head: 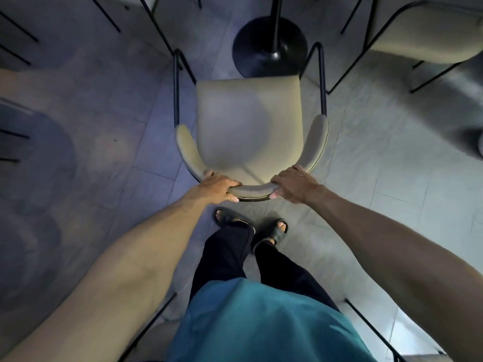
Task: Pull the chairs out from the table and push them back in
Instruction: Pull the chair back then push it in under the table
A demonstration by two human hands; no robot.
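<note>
Two hands, left (219,186) and right (295,184), grip the chair (248,126) backrest.

A chair (248,126) stands mid-frame on the tiled floor (379,152), its seat pointing away from the person and its curved backrest nearest them. The left hand (218,185) grips the backrest's left part and the right hand (295,185) its right part, with a stretch of rest between. Beyond the seat's front edge, between the front legs, stands the table's pedestal base (269,45). A second chair (423,30) sits far right. The person's sandals (227,217) are just behind the backrest.
</note>
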